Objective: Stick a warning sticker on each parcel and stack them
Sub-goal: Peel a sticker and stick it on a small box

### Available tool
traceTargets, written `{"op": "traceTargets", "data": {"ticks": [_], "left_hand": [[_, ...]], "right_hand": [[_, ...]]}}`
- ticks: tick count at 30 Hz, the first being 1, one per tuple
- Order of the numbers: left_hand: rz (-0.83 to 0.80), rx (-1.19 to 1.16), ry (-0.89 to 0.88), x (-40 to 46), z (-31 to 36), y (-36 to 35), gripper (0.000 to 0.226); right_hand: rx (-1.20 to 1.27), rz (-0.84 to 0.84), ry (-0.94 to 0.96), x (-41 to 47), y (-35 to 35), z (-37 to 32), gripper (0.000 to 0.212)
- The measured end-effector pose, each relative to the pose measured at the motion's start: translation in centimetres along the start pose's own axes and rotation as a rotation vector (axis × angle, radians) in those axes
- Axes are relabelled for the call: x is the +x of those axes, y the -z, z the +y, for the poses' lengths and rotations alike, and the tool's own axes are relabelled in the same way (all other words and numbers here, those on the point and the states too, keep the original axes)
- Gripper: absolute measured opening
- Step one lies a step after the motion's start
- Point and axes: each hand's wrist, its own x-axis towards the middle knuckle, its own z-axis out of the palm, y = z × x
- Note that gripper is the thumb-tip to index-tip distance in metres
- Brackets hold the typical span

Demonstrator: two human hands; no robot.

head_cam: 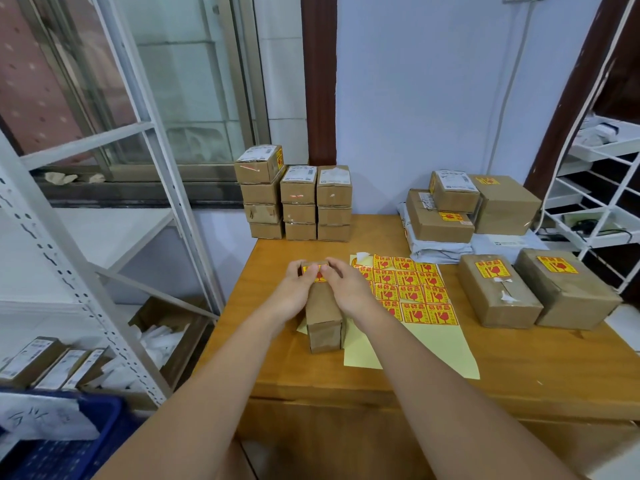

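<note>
A narrow brown cardboard parcel [323, 318] lies lengthwise on the wooden table [450, 386], partly on a pale yellow backing sheet. A yellow-and-red warning sticker [316, 273] sits on its far top end. My left hand [296, 289] and my right hand [346, 287] rest on either side of that end, fingertips pressing on the sticker. The sticker sheet [410, 292] with several yellow-and-red labels lies just right of the parcel.
Three stacks of small boxes [298, 202] stand at the table's back left. Stickered parcels [495, 292], [568, 289] lie at the right, with more boxes [471, 202] on grey mailers behind. A white metal shelf [86, 271] stands left; a white rack [606, 188] stands right.
</note>
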Motion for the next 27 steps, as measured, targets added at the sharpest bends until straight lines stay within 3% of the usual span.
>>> {"op": "traceTargets", "data": {"ticks": [13, 20, 27], "left_hand": [[-0.115, 0.119, 0.038, 1.1, 0.0, 0.9, 0.072], [0.094, -0.055, -0.006, 0.1, -1.3, -1.7, 0.053], [0.124, -0.118, -0.035, -0.1, -1.8, -1.8, 0.055]], "right_hand": [[0.049, 0.003, -0.007, 0.2, -0.3, 0.7, 0.047], [0.038, 0.021, 0.006, -0.1, -0.4, 0.8, 0.046], [0.096, 0.025, -0.013, -0.4, -0.4, 0.8, 0.047]]}}
